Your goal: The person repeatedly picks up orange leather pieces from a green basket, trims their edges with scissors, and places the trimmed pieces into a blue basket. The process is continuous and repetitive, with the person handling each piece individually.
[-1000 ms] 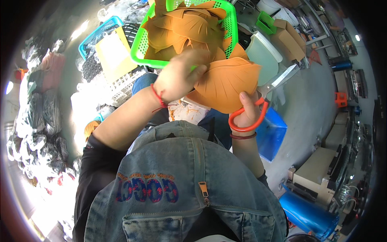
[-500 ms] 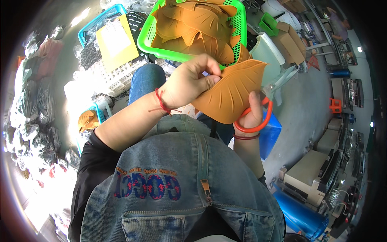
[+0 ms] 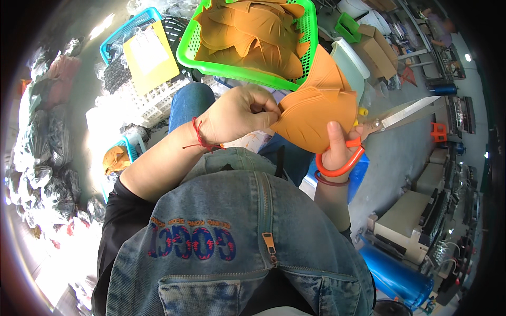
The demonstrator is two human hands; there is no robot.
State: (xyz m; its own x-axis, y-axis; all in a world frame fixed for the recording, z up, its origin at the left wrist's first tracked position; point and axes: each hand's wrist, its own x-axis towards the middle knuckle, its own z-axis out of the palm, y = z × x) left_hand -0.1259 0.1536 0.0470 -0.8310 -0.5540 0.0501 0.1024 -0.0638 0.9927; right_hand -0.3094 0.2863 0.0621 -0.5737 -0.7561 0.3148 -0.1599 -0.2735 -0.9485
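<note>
This is looking like a workshop: bags are heaping up along the left, equipment is lining the right edge, and a blue cylinder is lying near it. A carton is standing open beyond the bare grey floor. A green basket is holding many matching orange pieces, while red-handled scissors are being held close by.
</note>
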